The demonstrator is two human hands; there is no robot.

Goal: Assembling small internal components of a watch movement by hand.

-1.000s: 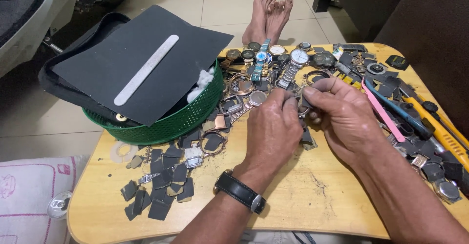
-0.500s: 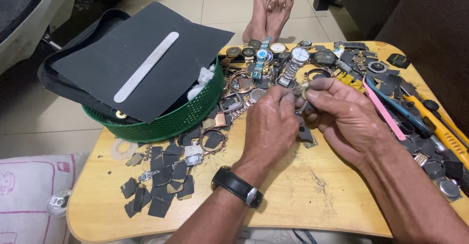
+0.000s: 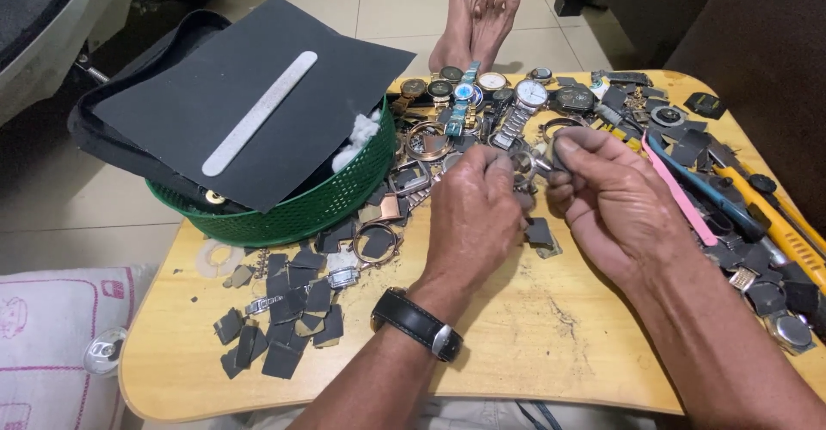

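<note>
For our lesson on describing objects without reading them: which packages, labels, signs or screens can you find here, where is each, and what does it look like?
White fabric bag with pink printed outlines: bottom left, beside the yellow wooden table; soft, rectangular.
Round watch dials: row along the table's far edge; white, blue and dark faces.
No signs or lit screens show.

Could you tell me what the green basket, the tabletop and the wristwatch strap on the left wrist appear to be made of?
The green basket looks like moulded plastic: a regular lattice wall with a slight sheen. The tabletop appears to be pale varnished wood, with visible grain and scuffs. The wristwatch strap seems to be black leather or imitation leather, matte, with a metal buckle.
</note>
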